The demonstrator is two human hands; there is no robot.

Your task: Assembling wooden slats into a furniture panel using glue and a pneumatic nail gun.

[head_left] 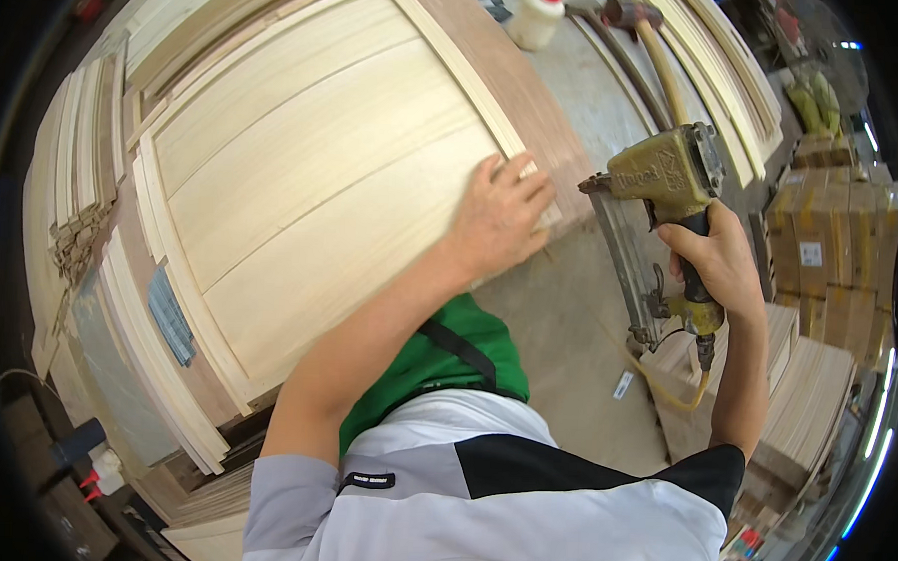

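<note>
Two hands, left hand (499, 218) flat on panel (314, 177) corner, right hand (719, 262) fingers clenched around nail gun (659, 204)

hands: two, left (498, 215) and right (719, 262)
nail gun (669, 204): just one
glue bottle (535, 16): one, at the bench's far edge
wood panel (324, 167): one big one
cardboard boxes (831, 244): a stack, can't count

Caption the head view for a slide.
Left hand presses pale trim on a wood panel; right hand grips nail gun.
</note>
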